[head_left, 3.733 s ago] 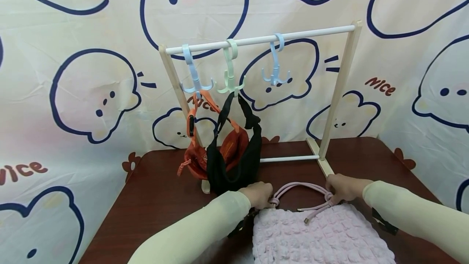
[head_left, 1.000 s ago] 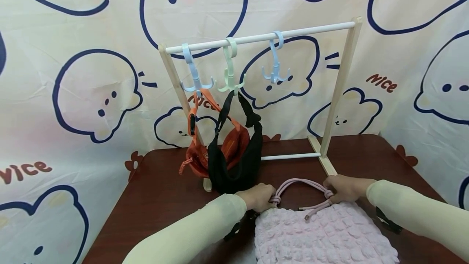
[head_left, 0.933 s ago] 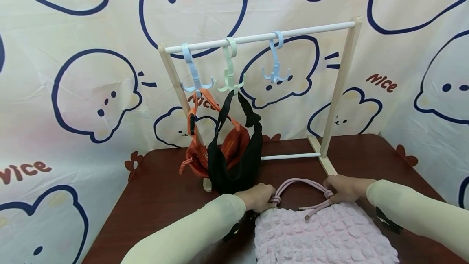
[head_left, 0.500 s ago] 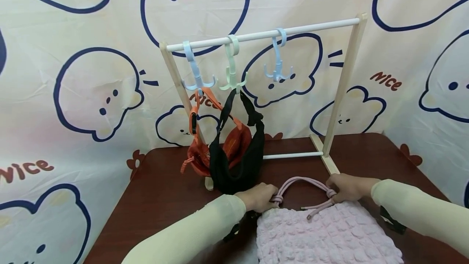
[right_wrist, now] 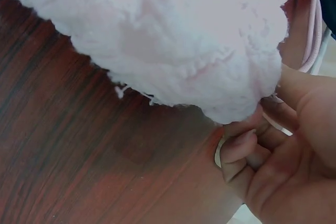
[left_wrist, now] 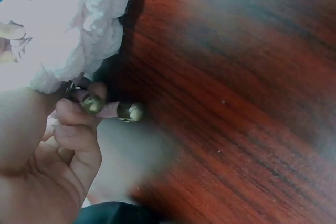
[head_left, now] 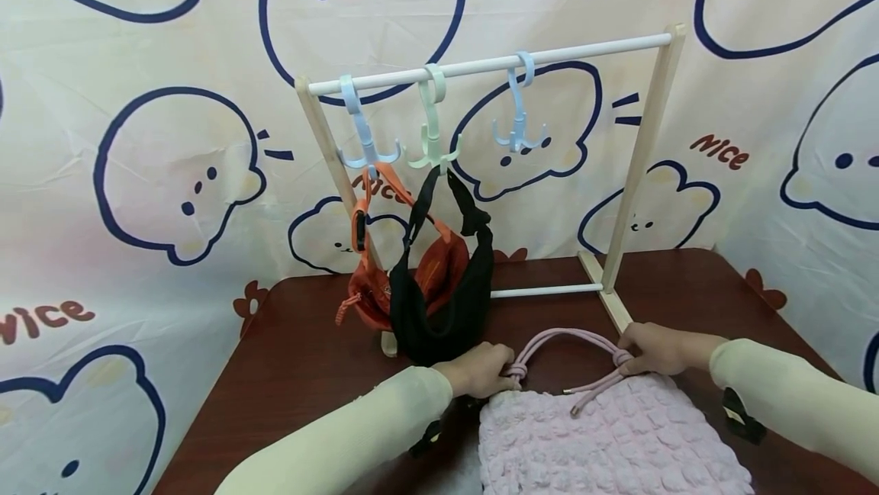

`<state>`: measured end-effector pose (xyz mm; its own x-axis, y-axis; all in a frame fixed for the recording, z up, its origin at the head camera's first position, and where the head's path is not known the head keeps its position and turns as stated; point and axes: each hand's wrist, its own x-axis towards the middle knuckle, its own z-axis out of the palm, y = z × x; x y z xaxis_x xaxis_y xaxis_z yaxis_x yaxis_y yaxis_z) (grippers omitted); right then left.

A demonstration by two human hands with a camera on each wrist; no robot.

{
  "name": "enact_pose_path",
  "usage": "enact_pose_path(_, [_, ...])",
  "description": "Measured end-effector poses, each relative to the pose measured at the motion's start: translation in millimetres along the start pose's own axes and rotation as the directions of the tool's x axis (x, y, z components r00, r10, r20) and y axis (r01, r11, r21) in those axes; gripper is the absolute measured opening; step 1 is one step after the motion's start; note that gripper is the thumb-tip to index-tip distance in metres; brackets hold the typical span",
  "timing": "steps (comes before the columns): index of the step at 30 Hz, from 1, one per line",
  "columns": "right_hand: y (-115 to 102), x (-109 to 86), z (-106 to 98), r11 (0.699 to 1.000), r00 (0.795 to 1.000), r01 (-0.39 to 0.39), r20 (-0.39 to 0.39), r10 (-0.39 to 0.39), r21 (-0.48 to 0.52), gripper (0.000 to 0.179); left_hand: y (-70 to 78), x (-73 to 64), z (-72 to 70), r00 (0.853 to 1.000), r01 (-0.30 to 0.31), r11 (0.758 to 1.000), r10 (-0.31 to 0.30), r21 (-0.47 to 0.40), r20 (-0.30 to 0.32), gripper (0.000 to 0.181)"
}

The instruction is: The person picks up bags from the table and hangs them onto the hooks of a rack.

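Observation:
A pale pink puffy handbag [head_left: 607,438] lies on the table in the head view, its looped pink cord handle [head_left: 575,333] pointing toward the rack. The person's left hand [head_left: 479,371] grips the bag's upper left corner beside the handle knot. In the left wrist view, metal-tipped cord ends [left_wrist: 131,112] stick out by its curled fingers [left_wrist: 79,145]. At the upper right corner, the right hand [head_left: 661,348] holds the bag next to the other knot. The right wrist view shows its fingers [right_wrist: 239,153] bent under the puffy fabric [right_wrist: 184,51]; the fingertips are partly hidden.
Behind the bag stands a wooden rack with a white rod [head_left: 584,51]. A blue hook [head_left: 362,129] carries an orange bag [head_left: 371,297]; a green hook [head_left: 431,125] carries a black bag [head_left: 439,327]. Another blue hook [head_left: 518,117] hangs to the right. The table [head_left: 288,373] is dark brown.
The right hand has shifted slightly to the right along the bag's corner. The left hand stays at its corner, and the hanging bags look the same. The head view tilts slightly.

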<state>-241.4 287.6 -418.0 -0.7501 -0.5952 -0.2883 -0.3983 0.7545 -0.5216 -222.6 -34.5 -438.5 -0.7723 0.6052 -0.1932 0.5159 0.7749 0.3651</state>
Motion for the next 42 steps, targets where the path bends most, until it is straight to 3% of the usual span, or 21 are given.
enact_pose_path(6, [1, -1.1, -1, 0.998, 0.999, 0.051, -0.008, -0.051, 0.032, 0.017, -1.8, -0.7, -0.4, 0.999, -0.003, 0.998, 0.001, -0.058, -0.032, 0.029])
enact_pose_path(11, [0, -4.9, -3, 0.992, 0.994, 0.11, -0.017, -0.109, 0.063, 0.017, -3.4, -2.5, -3.7, 0.999, -0.005, 0.996, 0.001, -0.084, -0.052, 0.018])
enact_pose_path(28, [-6, -10.9, -2, 0.989, 0.983, 0.137, -0.131, -0.128, 0.06, 0.013, -4.9, -9.6, -11.4, 0.993, -0.025, 0.988, 0.006, -0.153, -0.122, 0.018])
enact_pose_path(37, [-8, -14.2, -12, 0.981, 0.96, 0.189, -0.217, -0.176, 0.038, 0.016, -2.9, -10.2, -22.1, 0.989, -0.026, 0.983, -0.001, -0.183, -0.149, 0.019])
enact_pose_path(42, [-12, -17.4, -15, 0.986, 0.963, 0.162, -0.224, -0.148, 0.044, 0.017, -0.6, -11.1, -25.6, 0.988, -0.027, 0.982, -0.002, -0.188, -0.154, 0.019])
